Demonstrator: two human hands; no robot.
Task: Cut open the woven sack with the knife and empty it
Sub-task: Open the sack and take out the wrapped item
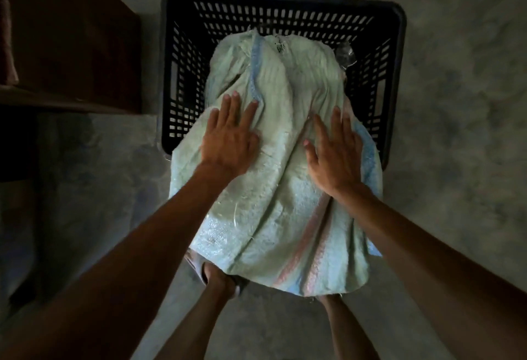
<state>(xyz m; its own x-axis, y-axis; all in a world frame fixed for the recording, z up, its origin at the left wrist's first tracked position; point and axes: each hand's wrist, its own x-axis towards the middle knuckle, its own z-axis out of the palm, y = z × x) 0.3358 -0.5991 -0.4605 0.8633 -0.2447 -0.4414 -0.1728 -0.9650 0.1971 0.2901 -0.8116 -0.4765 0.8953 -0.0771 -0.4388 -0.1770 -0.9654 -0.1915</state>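
- A dark wooden shelf (68, 54) stands at the left, on the grey floor (456, 103).
- The left hand (231, 134) lies flat on the sack (273, 188), fingers spread, gripping nothing.
- The pale green sack hangs over the near rim of a black slotted crate (397, 54), its far end inside.
- The right hand (336, 157) presses flat beside a blue stripe, open too.

The woven sack (273, 160) fills the frame's centre and blocks most of the black crate (396, 54) mouth. Bare floor (456, 131) lies open at right and lower left. Dark wooden furniture (65, 40) walls off the upper left.
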